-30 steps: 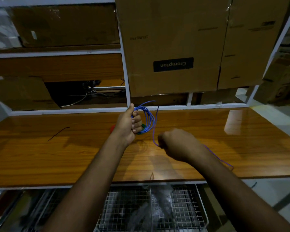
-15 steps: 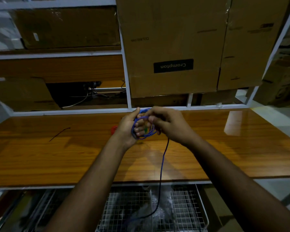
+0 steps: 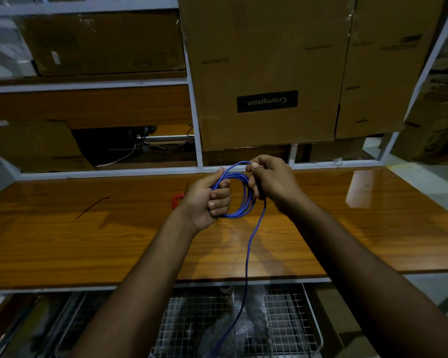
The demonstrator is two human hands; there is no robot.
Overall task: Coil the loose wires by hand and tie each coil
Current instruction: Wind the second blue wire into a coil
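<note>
Two hands hold one blue wire coil (image 3: 239, 200) above the rear middle of the wooden bench (image 3: 88, 244). The left hand (image 3: 207, 200) has a closed grip, fingers curled round the coil's left side. The right hand (image 3: 272, 183) pinches the top loop between thumb and forefinger, its other fingers bent against the coil's right side. A loose tail of the blue wire (image 3: 251, 244) drops from the coil, passes over the bench's front edge and runs down toward a wire mesh basket (image 3: 290, 329) below. A thin black tie (image 3: 92, 207) lies on the bench toward its left rear. Something red (image 3: 177, 198), perhaps another coil, shows just behind the left wrist. A Crompton cardboard box (image 3: 264, 73) stands beyond the rear edge.
</note>
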